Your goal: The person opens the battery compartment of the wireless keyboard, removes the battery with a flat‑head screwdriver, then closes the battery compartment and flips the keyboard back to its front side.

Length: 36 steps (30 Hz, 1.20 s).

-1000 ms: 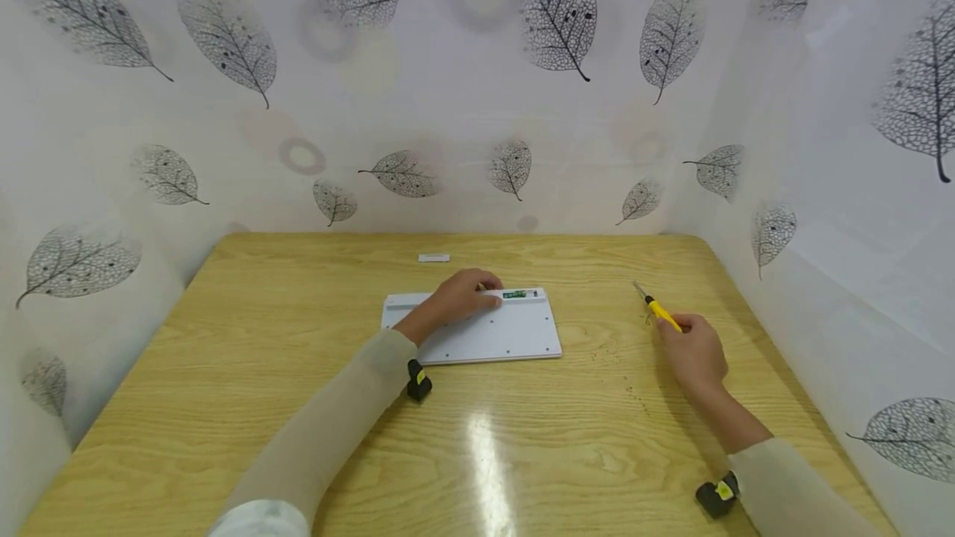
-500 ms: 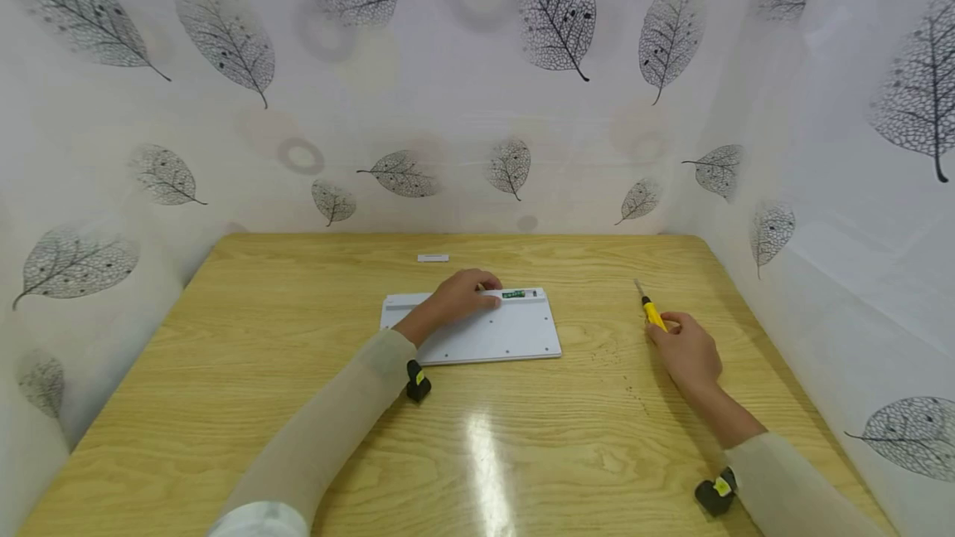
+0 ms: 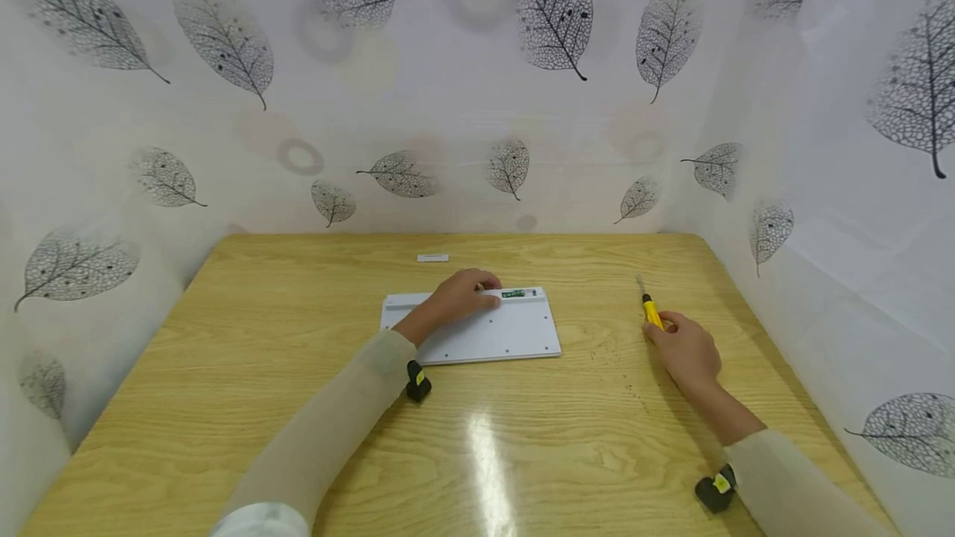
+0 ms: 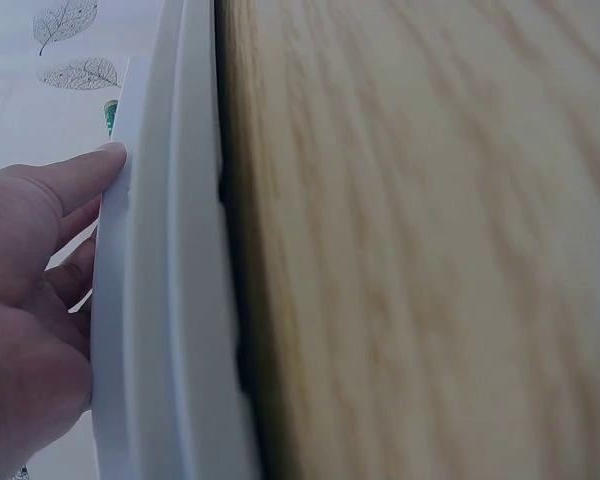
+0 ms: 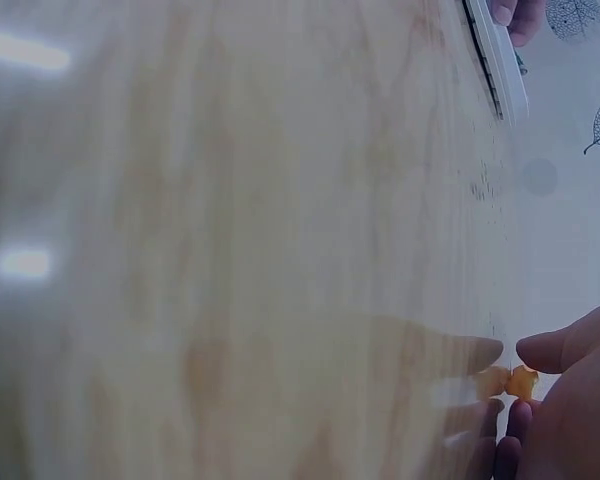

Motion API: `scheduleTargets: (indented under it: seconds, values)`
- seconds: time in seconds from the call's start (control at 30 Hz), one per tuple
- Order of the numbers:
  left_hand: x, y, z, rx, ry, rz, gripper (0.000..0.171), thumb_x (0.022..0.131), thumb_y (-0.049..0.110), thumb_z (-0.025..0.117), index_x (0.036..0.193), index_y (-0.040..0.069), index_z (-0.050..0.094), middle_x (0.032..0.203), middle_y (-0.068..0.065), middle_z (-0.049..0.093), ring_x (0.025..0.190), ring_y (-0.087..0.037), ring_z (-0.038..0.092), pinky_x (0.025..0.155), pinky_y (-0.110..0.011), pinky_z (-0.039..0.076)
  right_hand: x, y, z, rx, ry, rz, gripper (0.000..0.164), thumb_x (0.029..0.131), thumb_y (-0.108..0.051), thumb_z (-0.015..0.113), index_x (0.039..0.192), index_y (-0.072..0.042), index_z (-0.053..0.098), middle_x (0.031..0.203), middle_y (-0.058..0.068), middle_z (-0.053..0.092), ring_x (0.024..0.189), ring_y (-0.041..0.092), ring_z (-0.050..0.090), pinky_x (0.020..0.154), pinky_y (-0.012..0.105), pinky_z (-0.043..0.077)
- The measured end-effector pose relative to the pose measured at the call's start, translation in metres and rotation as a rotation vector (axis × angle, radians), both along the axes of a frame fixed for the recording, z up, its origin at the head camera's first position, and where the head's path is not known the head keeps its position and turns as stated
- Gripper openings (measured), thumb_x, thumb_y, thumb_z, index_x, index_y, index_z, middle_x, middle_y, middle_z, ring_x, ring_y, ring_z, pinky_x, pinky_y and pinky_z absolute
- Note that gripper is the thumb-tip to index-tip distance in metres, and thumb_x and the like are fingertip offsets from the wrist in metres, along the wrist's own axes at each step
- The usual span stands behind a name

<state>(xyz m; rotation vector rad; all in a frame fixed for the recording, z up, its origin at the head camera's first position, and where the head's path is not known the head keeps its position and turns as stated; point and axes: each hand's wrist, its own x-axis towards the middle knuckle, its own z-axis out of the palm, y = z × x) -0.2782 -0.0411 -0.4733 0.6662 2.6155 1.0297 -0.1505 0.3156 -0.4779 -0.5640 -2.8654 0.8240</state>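
Note:
A white keyboard [image 3: 515, 334] lies face down on the wooden table, its far edge thicker than the rest. At that edge a green battery [image 3: 513, 294] shows in an open slot. My left hand [image 3: 457, 297] grips the thick edge just left of the battery, thumb [image 4: 105, 160] on the near side and fingers beyond, as the left wrist view shows. Off to the right, my right hand [image 3: 688, 348] pinches the yellow handle of a screwdriver [image 3: 652, 313], whose metal shaft points away from me. In the right wrist view only a bit of the yellow handle [image 5: 522, 382] appears between thumb and fingers.
Behind the keyboard lies a small white strip [image 3: 433, 258], like a battery cover. Dark specks [image 3: 634, 392] mark the table between keyboard and right hand. A leaf-patterned white sheet [image 3: 448, 106] hangs around the table's back and sides.
My right hand has shifted slightly left, and the screwdriver has swung so its tip points more directly away. The left hand and keyboard stay put.

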Motion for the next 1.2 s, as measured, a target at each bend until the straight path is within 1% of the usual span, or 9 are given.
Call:
scheduleTargets:
  seconds: [0.23,0.4,0.47,0.63,0.73,0.87,1.0,1.1,1.2]
  values:
    - [0.001,-0.001,0.001,0.009,0.000,0.001,0.022,0.097,0.029,0.069,0.117,0.018,0.071,0.115,0.001,0.067,0.108,-0.017,0.060,0.099,-0.041,0.048,-0.001,0.000,0.000,-0.018,-0.017,-0.006,0.059,0.099,-0.044,0.059,0.139,0.000,0.057,0.121,0.024,0.065,0.091,0.035,0.064,0.060,0.034,0.042]
    - [0.001,-0.001,0.002,0.015,-0.002,-0.005,0.022,0.097,0.028,0.069,0.117,0.018,0.071,0.115,0.001,0.068,0.108,-0.017,0.060,0.100,-0.041,0.048,0.000,0.003,0.006,-0.086,-0.038,-0.038,0.063,0.100,-0.048,0.053,0.141,-0.001,0.054,0.120,0.021,0.063,0.086,0.029,0.061,0.062,0.033,0.041]
    - [0.001,-0.001,0.002,0.015,-0.004,-0.005,0.023,0.097,0.028,0.069,0.117,0.018,0.071,0.115,0.001,0.068,0.108,-0.017,0.059,0.100,-0.041,0.048,-0.001,0.004,0.009,-0.104,-0.032,-0.043,0.064,0.100,-0.049,0.052,0.142,-0.001,0.053,0.117,0.019,0.062,0.081,0.026,0.059,0.060,0.033,0.041]
    - [0.000,-0.002,0.001,0.014,-0.008,-0.006,0.023,0.097,0.029,0.069,0.117,0.018,0.071,0.115,0.001,0.067,0.107,-0.017,0.059,0.100,-0.041,0.048,-0.006,0.002,0.016,-0.095,0.041,-0.020,0.062,0.101,-0.048,0.051,0.142,-0.002,0.053,0.117,0.018,0.060,0.078,0.027,0.057,0.057,0.033,0.041]
    - [0.000,-0.003,0.000,0.013,-0.010,-0.005,0.024,0.097,0.030,0.069,0.118,0.019,0.070,0.115,0.002,0.067,0.108,-0.016,0.059,0.100,-0.041,0.048,-0.011,-0.003,0.021,-0.098,0.089,0.003,0.059,0.102,-0.046,0.051,0.142,-0.003,0.054,0.121,0.019,0.057,0.086,0.030,0.057,0.061,0.035,0.041]
    - [0.000,-0.002,0.001,0.011,-0.012,0.006,0.024,0.096,0.030,0.069,0.118,0.018,0.070,0.115,0.002,0.067,0.109,-0.017,0.059,0.101,-0.041,0.048,-0.021,-0.013,0.026,-0.113,0.161,0.075,0.053,0.103,-0.039,0.052,0.141,-0.003,0.055,0.123,0.020,0.056,0.094,0.032,0.056,0.065,0.036,0.042]
    - [0.001,-0.001,0.002,0.011,-0.020,0.018,0.024,0.096,0.029,0.070,0.117,0.018,0.071,0.115,0.001,0.067,0.110,-0.017,0.059,0.102,-0.041,0.047,-0.031,-0.026,0.026,-0.160,0.203,0.226,0.049,0.105,-0.033,0.052,0.142,0.000,0.053,0.122,0.020,0.054,0.102,0.030,0.052,0.074,0.035,0.042]
    - [0.000,0.000,0.002,0.008,-0.025,0.021,0.024,0.096,0.030,0.070,0.117,0.019,0.070,0.115,0.002,0.067,0.109,-0.016,0.059,0.102,-0.041,0.047,-0.036,-0.036,0.025,-0.239,0.178,0.333,0.049,0.105,-0.032,0.053,0.142,0.000,0.051,0.122,0.018,0.054,0.105,0.029,0.051,0.078,0.035,0.044]
    - [-0.001,0.001,0.001,0.006,-0.023,0.020,0.024,0.096,0.030,0.070,0.117,0.019,0.071,0.115,0.002,0.067,0.108,-0.016,0.059,0.101,-0.040,0.047,-0.042,-0.045,0.021,-0.302,0.129,0.393,0.049,0.105,-0.034,0.054,0.141,-0.001,0.053,0.123,0.016,0.057,0.107,0.028,0.054,0.080,0.032,0.048]
